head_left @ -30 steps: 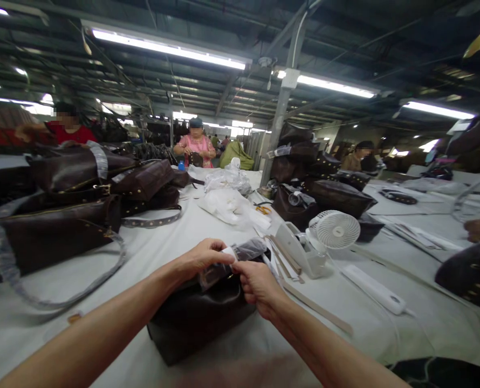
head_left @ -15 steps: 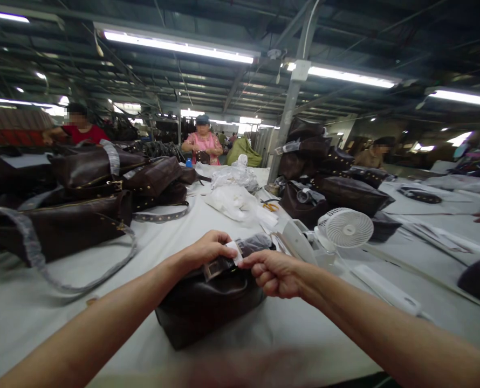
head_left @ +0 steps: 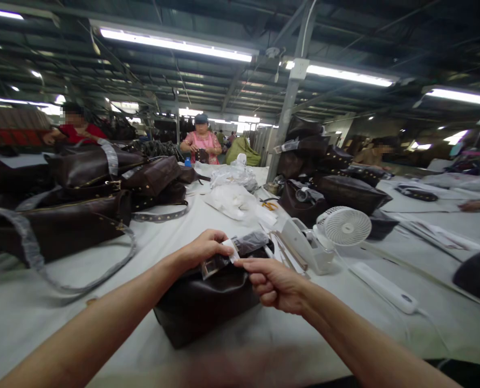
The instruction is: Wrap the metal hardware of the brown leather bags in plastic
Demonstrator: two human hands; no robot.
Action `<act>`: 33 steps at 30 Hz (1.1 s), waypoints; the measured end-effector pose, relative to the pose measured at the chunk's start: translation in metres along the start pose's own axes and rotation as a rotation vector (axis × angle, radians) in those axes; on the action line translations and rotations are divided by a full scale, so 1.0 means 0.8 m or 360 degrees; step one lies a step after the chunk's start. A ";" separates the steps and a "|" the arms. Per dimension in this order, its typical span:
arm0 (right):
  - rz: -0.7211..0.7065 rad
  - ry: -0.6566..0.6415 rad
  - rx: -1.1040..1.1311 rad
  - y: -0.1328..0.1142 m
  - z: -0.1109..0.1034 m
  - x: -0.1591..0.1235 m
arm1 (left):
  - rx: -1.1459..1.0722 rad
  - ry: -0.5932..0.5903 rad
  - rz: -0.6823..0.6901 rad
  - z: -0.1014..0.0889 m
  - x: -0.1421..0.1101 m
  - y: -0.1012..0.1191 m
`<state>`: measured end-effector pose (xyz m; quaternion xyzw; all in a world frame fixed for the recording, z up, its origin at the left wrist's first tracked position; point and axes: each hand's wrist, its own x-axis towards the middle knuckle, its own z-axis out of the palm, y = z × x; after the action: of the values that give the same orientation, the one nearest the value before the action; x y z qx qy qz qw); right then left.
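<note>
**Q:** Hand status?

**A:** L hand (head_left: 203,249) clenched, fingers curled round a clear plastic sleeve (head_left: 246,243), grasping it by the end w/ a rectangular buckle (head_left: 214,267) and white tag (head_left: 231,250). R hand (head_left: 273,285) half-open, index tip at the tag; firm pinch or mere contact, can't tell.

**Q:** Item location?

**A:** Dark brown leather handbag (head_left: 201,310) on white-covered worktable (head_left: 54,307), directly below both hands.

**Q:** Handling notes?

**A:** Rec. steady pinch on sleeve, no tugging at buckle; keep edges of metal off the leather. Work close to the bag, tag kept flat.

**Q:** Surroundings?

**A:** Small white fan (head_left: 347,227) and white power strip (head_left: 383,288) to R. Stacked brown bags (head_left: 90,215) to L. Co-worker in pink top (head_left: 200,144) at far end of tbl.
</note>
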<state>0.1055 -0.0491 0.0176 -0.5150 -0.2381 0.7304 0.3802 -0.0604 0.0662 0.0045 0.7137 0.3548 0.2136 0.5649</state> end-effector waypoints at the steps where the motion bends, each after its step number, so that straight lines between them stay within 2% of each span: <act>1: 0.0054 -0.0047 0.0172 0.004 -0.004 0.001 | -0.0016 -0.0010 -0.0011 0.000 0.000 -0.001; 4: 0.0105 -0.0197 0.0518 0.020 -0.014 0.002 | -0.0055 -0.0028 -0.0038 0.000 0.002 -0.004; 8: -0.0012 -0.0248 0.0571 0.029 -0.020 0.000 | -0.0057 -0.0031 -0.0048 0.002 0.004 -0.005; 11: 0.0160 -0.0267 0.0721 0.021 -0.022 -0.002 | -0.0034 -0.0042 -0.0046 0.004 0.005 -0.005; 13: 0.0272 -0.0370 0.0920 0.014 -0.023 -0.003 | -0.0027 -0.0035 -0.0041 0.004 0.004 -0.004; 16: 0.0335 -0.0503 0.1149 0.009 -0.025 -0.004 | -0.0030 -0.0015 -0.0032 0.004 0.003 -0.004; 19: 0.0353 -0.0524 0.1262 0.011 -0.026 0.000 | -0.0035 -0.0028 -0.0015 0.003 0.000 -0.003; 22: 0.0356 -0.0531 0.1281 0.011 -0.023 0.011 | -0.0078 -0.0059 -0.0021 0.002 -0.003 0.001; 29: 0.0444 -0.0408 0.1037 -0.006 -0.017 0.034 | -0.0273 -0.0116 -0.0148 -0.003 -0.007 0.002; 31: 0.0419 -0.0395 0.1009 -0.004 -0.018 0.034 | -0.0393 -0.0161 -0.0209 -0.007 -0.005 -0.003; 33: 0.0300 -0.0380 0.0863 0.002 -0.019 0.033 | -0.0496 -0.0193 -0.0253 -0.011 -0.001 -0.008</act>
<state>0.1143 -0.0294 -0.0040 -0.3252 -0.0287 0.8547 0.4036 -0.0689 0.0726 0.0009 0.5989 0.3380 0.1773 0.7040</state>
